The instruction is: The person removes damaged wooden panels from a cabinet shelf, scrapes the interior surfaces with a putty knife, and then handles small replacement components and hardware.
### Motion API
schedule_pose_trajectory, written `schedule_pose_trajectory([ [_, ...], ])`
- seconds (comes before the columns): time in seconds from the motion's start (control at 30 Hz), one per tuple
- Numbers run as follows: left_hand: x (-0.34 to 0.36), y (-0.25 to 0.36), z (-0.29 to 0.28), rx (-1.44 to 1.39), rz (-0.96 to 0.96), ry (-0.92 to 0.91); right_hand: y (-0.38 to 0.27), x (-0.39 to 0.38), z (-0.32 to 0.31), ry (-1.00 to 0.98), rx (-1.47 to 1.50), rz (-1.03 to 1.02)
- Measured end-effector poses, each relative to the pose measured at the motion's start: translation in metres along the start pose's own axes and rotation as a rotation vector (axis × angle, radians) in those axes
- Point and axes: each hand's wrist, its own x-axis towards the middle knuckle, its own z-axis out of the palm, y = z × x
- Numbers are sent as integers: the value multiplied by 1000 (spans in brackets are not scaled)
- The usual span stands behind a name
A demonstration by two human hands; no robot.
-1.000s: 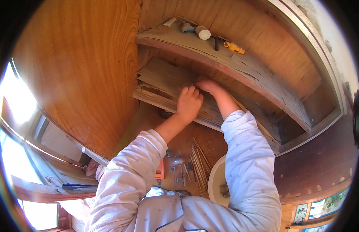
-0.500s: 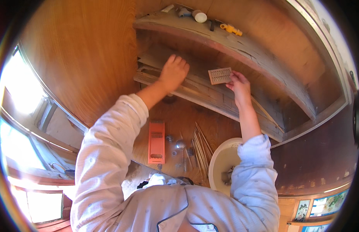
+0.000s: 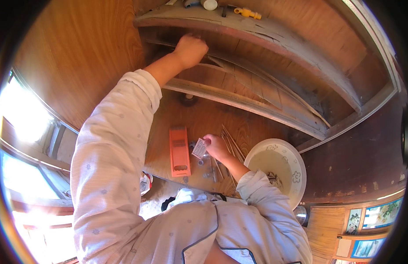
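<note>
My left hand (image 3: 191,50) reaches into the lower shelf compartment, its fingers closed on the edge of a thin, dusty lining sheet (image 3: 252,81). The sheet is raised and bowed above the shelf board; the fingertips are partly hidden. Low over the wooden surface, my right hand (image 3: 217,147) pinches a small rectangular grater plate (image 3: 199,148) with rows of slots. Just left of that plate lies a long orange-red slicer frame (image 3: 180,152). Small metal and clear pieces (image 3: 207,175) lie below the plate, and several thin sticks (image 3: 232,145) lie beside my right hand.
A white basin (image 3: 296,160) with a flower pattern stands right of my right forearm, with some items inside. On the upper shelf (image 3: 204,17) sit a yellow valve-like fitting (image 3: 248,13) and a white round piece (image 3: 209,4). A wooden panel (image 3: 81,57) rises at the left.
My right hand has carried the grater plate from in front of the shelf down beside the slicer frame. My left hand has moved up and deeper, and the lining sheet now stands raised.
</note>
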Motion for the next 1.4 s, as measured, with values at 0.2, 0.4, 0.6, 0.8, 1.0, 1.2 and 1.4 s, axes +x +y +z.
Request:
schedule_pose_trajectory([
  [0.2,-25,11,16,-54,-32,189,-144,0,-104,780,-387,-789],
  [0.4,-44,20,12,-129,-180,287,-184,91,-143,680,-947,-522],
  [0.6,-95,66,-23,-749,-642,235,-169,122,-164,543,-963,-384],
  [0.8,-85,13,15,-2478,-1635,241,-158,133,-172,612,-1029,-522],
  [1.0,-76,-13,79,-2432,-1757,385,-171,132,-175,584,-993,-523],
  [1.2,-64,-17,79,-1977,-1816,203,-171,134,-185,572,-984,-513],
  [1.4,-72,-43,48,-1953,-1460,-170,-172,134,-198,466,-980,-544],
])
